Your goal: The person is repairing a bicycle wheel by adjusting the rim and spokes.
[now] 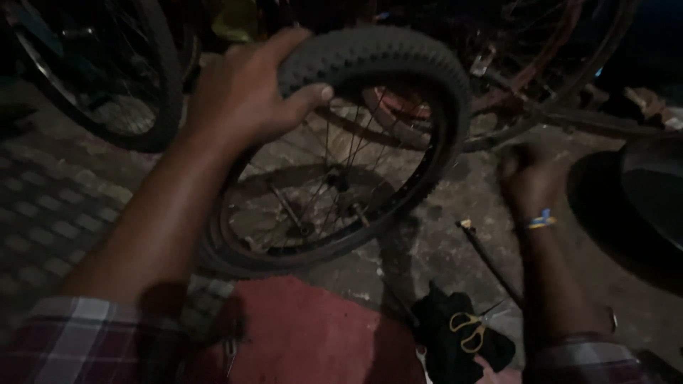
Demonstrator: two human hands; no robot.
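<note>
A bicycle wheel stands upright in front of me, with a knobby black tyre on a dark spoked rim. My left hand grips the top of the tyre, thumb hooked under it. My right hand is a closed fist to the right of the wheel, low near the ground; the light is too dim to tell whether it holds anything. A blue and yellow band is on that wrist.
Another bicycle wheel leans at the upper left, and more bike frames stand behind. A thin metal rod lies on the ground. Yellow-handled scissors rest on a black cloth. Something dark and rounded sits at right.
</note>
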